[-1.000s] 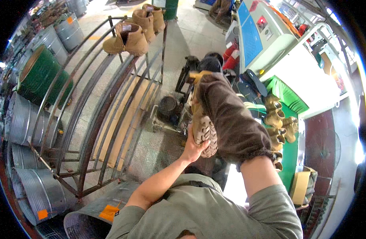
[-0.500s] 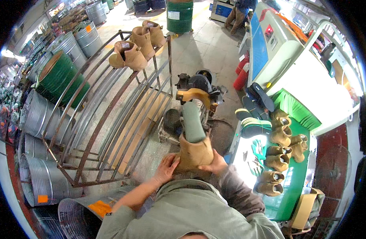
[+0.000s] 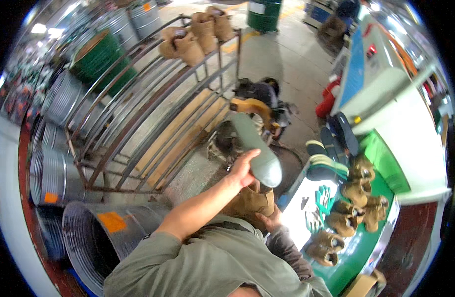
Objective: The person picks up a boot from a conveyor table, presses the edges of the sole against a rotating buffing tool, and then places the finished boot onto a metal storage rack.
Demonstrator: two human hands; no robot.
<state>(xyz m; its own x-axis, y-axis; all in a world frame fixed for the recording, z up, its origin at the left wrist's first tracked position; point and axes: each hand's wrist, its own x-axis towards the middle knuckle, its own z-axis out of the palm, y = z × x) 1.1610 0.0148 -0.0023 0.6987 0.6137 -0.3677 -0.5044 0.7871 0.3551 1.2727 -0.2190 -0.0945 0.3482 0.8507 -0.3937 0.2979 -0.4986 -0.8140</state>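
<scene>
A tan boot (image 3: 252, 200) sits close to my chest with a grey-green shoe last (image 3: 257, 148) sticking up and out of it. My left hand (image 3: 243, 169) is wrapped around the lower part of the last. Beneath the boot, my right hand (image 3: 268, 221) grips it from below, and only its fingers show. Just beyond the last stands a dark floor machine with a yellow arm (image 3: 254, 105).
A metal bar rack (image 3: 153, 123) at the left carries tan boots (image 3: 188, 42) on top. Ribbed metal drums (image 3: 49, 168) and a green drum (image 3: 96, 62) line the left side. At the right, a green bench (image 3: 385, 166) holds several tan boots (image 3: 353, 210), green gloves (image 3: 324, 198) and dark soles (image 3: 336, 141).
The boot came down from a raised position at my right to my chest. The last now stands up out of it, and my left hand has moved up onto the last.
</scene>
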